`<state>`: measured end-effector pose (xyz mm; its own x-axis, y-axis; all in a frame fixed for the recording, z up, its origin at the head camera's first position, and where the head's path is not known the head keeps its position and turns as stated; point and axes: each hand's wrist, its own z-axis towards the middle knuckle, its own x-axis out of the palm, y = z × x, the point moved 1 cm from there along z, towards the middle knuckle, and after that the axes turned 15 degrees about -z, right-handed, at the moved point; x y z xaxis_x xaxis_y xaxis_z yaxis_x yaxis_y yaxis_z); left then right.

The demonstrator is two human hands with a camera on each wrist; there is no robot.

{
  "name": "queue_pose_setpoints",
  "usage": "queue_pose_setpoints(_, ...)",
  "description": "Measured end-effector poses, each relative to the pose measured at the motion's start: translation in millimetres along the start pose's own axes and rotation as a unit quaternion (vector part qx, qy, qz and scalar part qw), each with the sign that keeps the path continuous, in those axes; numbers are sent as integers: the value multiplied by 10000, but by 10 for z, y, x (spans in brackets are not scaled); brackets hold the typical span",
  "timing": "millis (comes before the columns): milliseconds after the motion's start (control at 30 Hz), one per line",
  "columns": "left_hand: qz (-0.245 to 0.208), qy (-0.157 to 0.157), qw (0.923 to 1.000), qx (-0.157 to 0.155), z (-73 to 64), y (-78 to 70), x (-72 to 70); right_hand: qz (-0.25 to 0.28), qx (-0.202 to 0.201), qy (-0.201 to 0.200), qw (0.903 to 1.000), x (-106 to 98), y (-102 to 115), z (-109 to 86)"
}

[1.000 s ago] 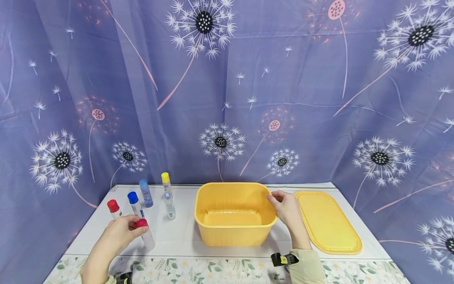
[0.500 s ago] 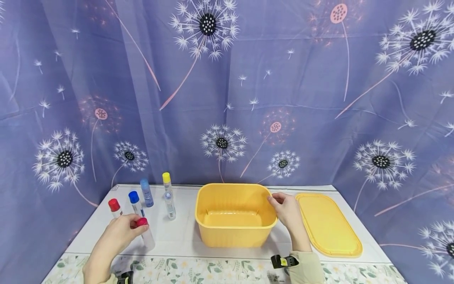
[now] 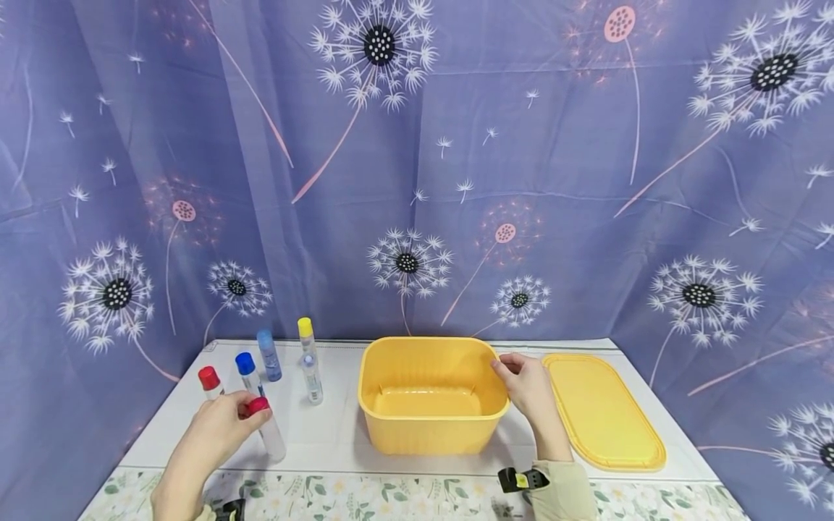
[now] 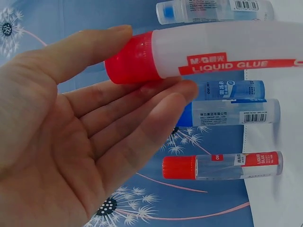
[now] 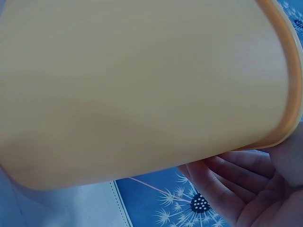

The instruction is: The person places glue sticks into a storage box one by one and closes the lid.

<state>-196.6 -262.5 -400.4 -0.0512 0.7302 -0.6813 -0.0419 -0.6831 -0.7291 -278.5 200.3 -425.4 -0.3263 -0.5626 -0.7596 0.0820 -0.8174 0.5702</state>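
My left hand (image 3: 215,427) pinches the red cap of a liquid glue bottle (image 3: 272,440) between thumb and fingers. The bottle stands slightly tilted near the table's front left. In the left wrist view its whitish body (image 4: 227,49) carries a red "LIQUID GLUE" label. On the right, my right hand (image 3: 529,383) grips the right rim of a yellow plastic box (image 3: 430,435), whose inside shows bare. The box wall (image 5: 142,85) fills most of the right wrist view, with my fingers (image 5: 222,184) under its rim.
Behind my left hand stand a red-capped glue bottle (image 3: 208,378), a blue-capped one (image 3: 245,363) and a light blue one (image 3: 268,356). A yellow-capped bottle (image 3: 305,329) and a clear bottle (image 3: 313,382) stand nearer the box. Right of the box lies its yellow lid (image 3: 606,416).
The held glue bottle leans slightly more, its cap shifted a little up and left with my left hand. My right hand stays at the box rim.
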Motion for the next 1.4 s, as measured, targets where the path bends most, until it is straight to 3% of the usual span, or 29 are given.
queue_pose_setpoints(767,-37,-748,9960,478,-42,-196,37,47,79,78,9999,-5,4,3)
queue_pose_setpoints(1400,-54,-818,9952,525,-89,-380,34,64,14,45,10000,-8,-7,-2)
